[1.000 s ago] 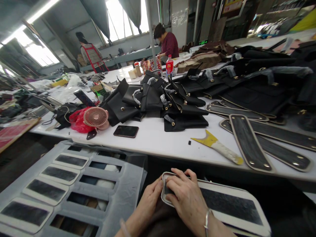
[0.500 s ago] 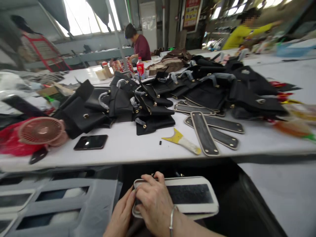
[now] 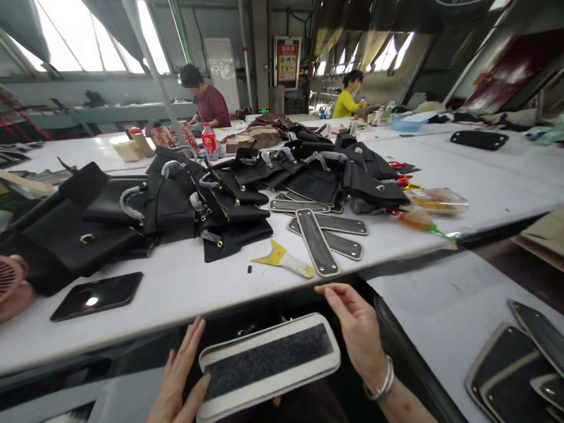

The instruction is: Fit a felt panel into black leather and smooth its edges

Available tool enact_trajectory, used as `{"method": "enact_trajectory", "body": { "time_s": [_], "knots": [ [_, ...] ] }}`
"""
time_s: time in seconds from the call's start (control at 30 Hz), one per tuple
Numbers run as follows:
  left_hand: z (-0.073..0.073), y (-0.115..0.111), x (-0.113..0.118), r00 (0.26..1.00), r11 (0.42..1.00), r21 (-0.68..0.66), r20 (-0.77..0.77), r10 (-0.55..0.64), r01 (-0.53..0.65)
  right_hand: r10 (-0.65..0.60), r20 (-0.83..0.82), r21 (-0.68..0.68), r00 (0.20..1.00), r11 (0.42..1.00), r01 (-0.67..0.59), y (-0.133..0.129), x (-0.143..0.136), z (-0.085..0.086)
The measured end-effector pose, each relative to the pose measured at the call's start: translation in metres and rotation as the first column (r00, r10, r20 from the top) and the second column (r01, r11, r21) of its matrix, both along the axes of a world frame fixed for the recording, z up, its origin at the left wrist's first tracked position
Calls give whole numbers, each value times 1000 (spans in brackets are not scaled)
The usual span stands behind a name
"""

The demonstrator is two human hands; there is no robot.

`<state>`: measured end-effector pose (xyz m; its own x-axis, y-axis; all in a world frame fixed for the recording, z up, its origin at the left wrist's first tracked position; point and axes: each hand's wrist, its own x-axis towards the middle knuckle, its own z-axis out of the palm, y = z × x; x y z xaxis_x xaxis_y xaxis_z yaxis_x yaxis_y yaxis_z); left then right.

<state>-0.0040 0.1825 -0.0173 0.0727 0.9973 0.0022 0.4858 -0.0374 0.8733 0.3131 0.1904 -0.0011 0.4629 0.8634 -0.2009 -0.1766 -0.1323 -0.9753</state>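
Note:
An oblong bag base (image 3: 273, 361) lies tilted at the lower middle, with a black strip inside a cream border and a raised rim. Dark material and small metal fittings show around it; most of what lies beneath is hidden. My left hand (image 3: 178, 379) is at its left end, thumb on the border and fingers stretched out along the side. Above its far right corner is my right hand (image 3: 352, 323), apart from it, fingers curled with the tips near the thumb. Nothing shows between them. A bracelet (image 3: 381, 382) circles my right wrist.
Black handbags (image 3: 176, 200) are heaped across the white table (image 3: 185, 296). Nearer are studded base strips (image 3: 318, 242), a yellow-and-white scraper-like tool (image 3: 284, 258) and a phone (image 3: 97, 295). More dark panels (image 3: 511, 376) lie at lower right. Two people work at the back.
My right hand has left the bag base and moved to the right. My left hand's fingers have straightened. The base now slants, and the view has swung right.

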Motion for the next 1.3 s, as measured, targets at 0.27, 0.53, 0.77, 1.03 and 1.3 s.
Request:
{"method": "enact_trajectory", "body": {
  "time_s": [0.27,0.53,0.77,1.03,1.3],
  "knots": [
    [39,29,105,570,515,247,-289,-769,821,194,-594,-152,780,926,-346,-31,-3,-98],
    [9,35,131,488,493,-100,-79,-870,864,240,-877,87,415,931,-355,-21,-18,-123],
    [4,38,132,526,511,-229,3,-851,828,202,-930,119,306,956,-267,-27,-21,-135],
    [16,35,145,366,443,-24,-526,-768,896,172,-948,121,267,973,-194,-29,-23,-144],
    [37,33,163,304,456,-36,-698,-649,889,176,-900,106,399,975,-193,-26,-23,-134]
  ]
}}
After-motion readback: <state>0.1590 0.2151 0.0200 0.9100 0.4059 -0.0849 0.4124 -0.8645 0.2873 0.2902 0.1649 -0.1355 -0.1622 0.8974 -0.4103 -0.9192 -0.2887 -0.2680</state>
